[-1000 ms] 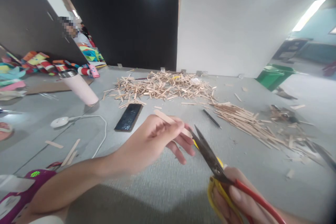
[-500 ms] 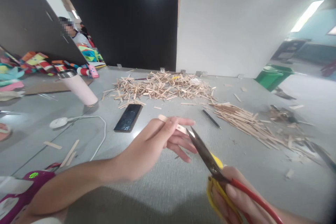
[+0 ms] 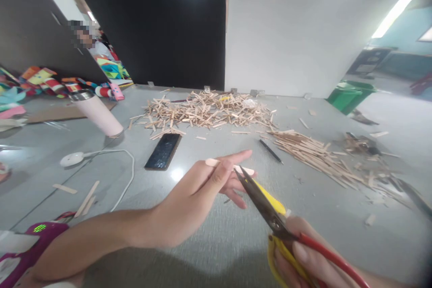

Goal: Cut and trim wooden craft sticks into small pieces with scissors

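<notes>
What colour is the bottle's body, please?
The bottle's body is pale pink; the head view shows it.

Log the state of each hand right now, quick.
Left hand: closed in a pinch, holding a wooden stick.
Right hand: closed around the handles of the scissors, whose blades are slightly parted.

Pale stick (image 3: 212,162) at parted scissors (image 3: 275,224)

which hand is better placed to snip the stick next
Probably the right hand: it grips the scissors, whose tips are at the wooden stick. The left hand is busy holding that stick.
</notes>
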{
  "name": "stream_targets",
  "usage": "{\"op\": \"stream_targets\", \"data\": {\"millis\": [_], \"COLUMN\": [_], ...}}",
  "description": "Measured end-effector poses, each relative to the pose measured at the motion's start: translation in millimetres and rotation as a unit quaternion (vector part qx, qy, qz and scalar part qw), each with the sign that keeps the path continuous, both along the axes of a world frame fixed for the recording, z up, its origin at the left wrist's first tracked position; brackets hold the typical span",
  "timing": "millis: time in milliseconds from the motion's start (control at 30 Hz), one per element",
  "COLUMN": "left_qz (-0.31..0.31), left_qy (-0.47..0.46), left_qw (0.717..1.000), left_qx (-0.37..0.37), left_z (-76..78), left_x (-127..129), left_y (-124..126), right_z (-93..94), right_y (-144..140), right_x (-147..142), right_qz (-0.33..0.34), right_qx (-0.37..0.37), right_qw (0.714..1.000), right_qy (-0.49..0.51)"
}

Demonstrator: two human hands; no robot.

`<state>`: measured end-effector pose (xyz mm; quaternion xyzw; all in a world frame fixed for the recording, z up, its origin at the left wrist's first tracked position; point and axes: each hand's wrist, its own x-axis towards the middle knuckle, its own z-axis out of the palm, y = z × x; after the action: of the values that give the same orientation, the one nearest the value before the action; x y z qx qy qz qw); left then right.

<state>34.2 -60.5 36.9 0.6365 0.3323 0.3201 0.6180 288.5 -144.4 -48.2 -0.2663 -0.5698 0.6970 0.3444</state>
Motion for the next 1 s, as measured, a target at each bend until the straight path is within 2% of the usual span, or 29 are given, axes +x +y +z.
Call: {"op": "stream_targets", "data": {"millis": [167, 367, 567, 733, 900, 1000], "left_qz": [0.024, 0.028, 0.021, 0.015, -0.026, -0.048], "left_qy": [0.043, 0.052, 0.042, 0.056, 0.096, 0.102], "left_qw": [0.998, 0.998, 0.998, 0.997, 0.993, 0.992], "left_qx": [0.035, 0.037, 0.044, 0.052, 0.064, 0.055], "left_z": [-2.4, -7.7, -7.5, -0.7, 8.5, 10.9], "left_x": [0, -2, -4, -3, -6, -8], "left_y": [-3, -4, -7, -4, 8, 16], "right_z": [4.0, -3.0, 6.2, 16.5, 3.6, -1.9], "right_y": [-1, -9, -11, 0, 3, 3], "right_x": [5, 10, -3, 0, 10, 7], "right_qz": [0.008, 0.005, -0.047, 0.016, 0.009, 0.006], "right_qx": [0.004, -0.01, -0.055, -0.027, -0.071, -0.127], "right_qw": [0.999, 0.998, 0.996, 0.995, 0.994, 0.99], "right_qy": [-0.033, -0.061, -0.041, -0.095, -0.079, -0.061]}}
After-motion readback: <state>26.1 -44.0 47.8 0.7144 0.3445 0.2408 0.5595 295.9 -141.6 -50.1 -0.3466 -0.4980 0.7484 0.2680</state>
